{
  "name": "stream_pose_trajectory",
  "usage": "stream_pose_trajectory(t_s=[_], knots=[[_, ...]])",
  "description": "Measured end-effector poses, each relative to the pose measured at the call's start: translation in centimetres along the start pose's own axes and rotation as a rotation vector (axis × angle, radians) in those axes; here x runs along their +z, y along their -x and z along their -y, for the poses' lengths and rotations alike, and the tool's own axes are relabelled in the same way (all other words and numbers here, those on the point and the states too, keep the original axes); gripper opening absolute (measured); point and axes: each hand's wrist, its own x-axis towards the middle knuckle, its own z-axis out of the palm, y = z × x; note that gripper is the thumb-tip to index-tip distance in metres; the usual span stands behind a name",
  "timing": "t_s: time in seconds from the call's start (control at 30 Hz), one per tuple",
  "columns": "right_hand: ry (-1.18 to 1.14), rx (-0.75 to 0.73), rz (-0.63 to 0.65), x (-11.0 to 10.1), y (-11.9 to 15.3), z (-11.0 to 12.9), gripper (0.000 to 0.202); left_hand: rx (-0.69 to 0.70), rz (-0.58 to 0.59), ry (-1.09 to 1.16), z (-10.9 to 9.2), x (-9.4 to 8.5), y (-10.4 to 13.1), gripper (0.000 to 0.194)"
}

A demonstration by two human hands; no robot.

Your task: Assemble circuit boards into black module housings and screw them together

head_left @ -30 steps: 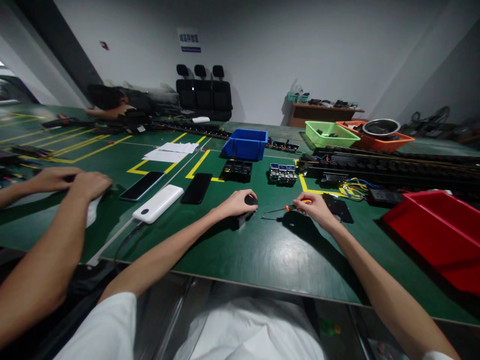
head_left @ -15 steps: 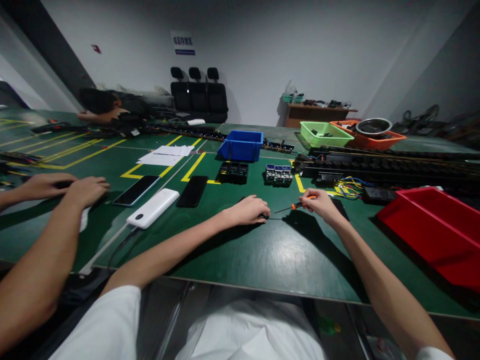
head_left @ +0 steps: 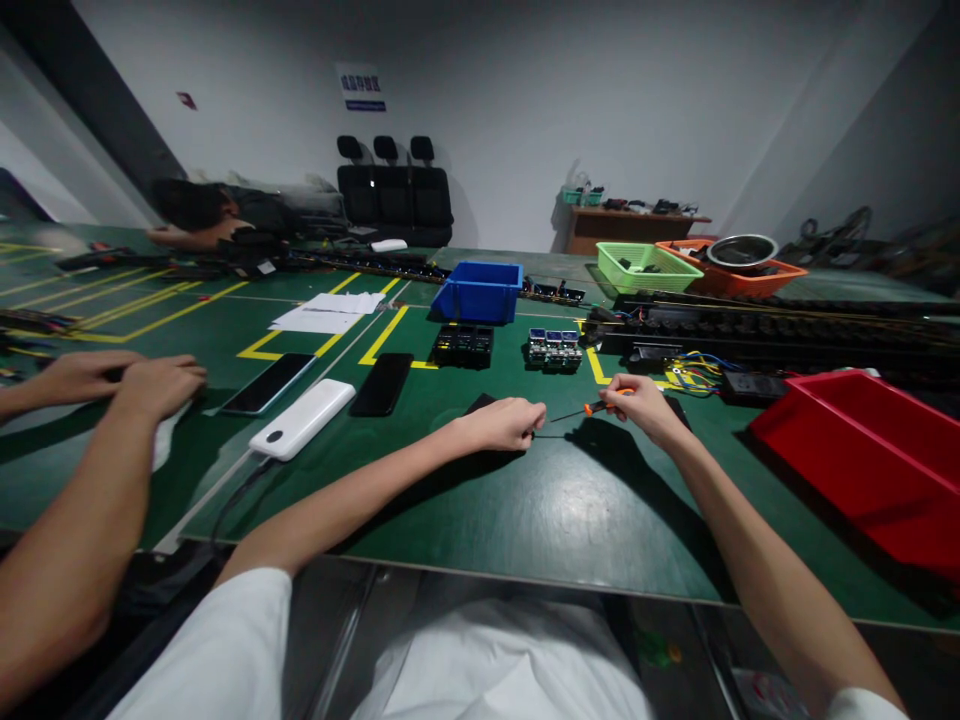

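Observation:
My right hand (head_left: 634,402) is closed on the orange handle of a screwdriver (head_left: 592,408), whose thin shaft points left toward my left hand. My left hand (head_left: 510,424) rests low over the green table with its fingers curled; what it grips is mostly hidden beneath them. A dark flat object (head_left: 480,403) shows just behind that hand. Beyond the hands, a black module (head_left: 463,345) and a module with silver and blue parts (head_left: 554,348) lie side by side.
A blue bin (head_left: 481,292) stands behind the modules, and a red bin (head_left: 862,450) at the right. Left lie a black phone (head_left: 382,384), a white power bank (head_left: 302,419) and another phone (head_left: 270,383). Another person's hands (head_left: 154,385) work at far left.
My left hand has turned slightly, its fingers now a little further right and the dark piece at its fingertips less visible. My right hand holds the screwdriver much as before.

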Motion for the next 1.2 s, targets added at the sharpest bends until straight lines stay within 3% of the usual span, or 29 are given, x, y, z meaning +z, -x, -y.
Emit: stream_pose_trajectory(t_s=[0.17,0.37,0.53,0.8,1.2], knots=[[-0.075,-0.035,0.011,-0.1,-0.1,-0.1,0.030,-0.041,-0.088,0.221,-0.6,-1.0,0.3,0.023],[-0.193,-0.121,-0.053,0.4,0.1,0.2,0.033,-0.068,-0.272,0.690,-1.0,-2.1,1.1,0.022],[-0.197,-0.192,-0.067,0.9,0.7,0.9,0.030,-0.083,-0.296,0.887,-0.3,-1.8,1.7,0.029],[-0.196,-0.228,-0.053,1.4,0.9,1.2,0.025,-0.058,-0.264,1.024,0.8,-1.2,2.2,0.035],[-0.125,-0.265,-0.095,1.5,1.0,1.3,0.024,-0.021,-0.245,0.963,0.7,-1.3,2.5,0.026]])
